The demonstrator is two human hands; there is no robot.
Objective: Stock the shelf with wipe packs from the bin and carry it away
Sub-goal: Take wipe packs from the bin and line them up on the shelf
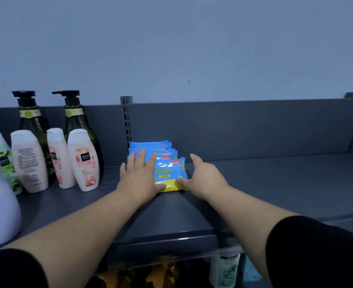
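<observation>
While the left hand [139,175] and right hand [204,175], both open, press the wipe packs [170,170], uneven pushing may topple them.

The head camera looks forward and a little down, square onto the shelf [275,183] and the wall [192,48] behind it. It is near: both forearms run in from the bottom corners, and the left hand [139,177] and right hand [204,177] meet at the packs [170,169] mid-frame. Its wide lens takes in bottles [82,159] at the left edge and a lower tier [150,273] below.
</observation>
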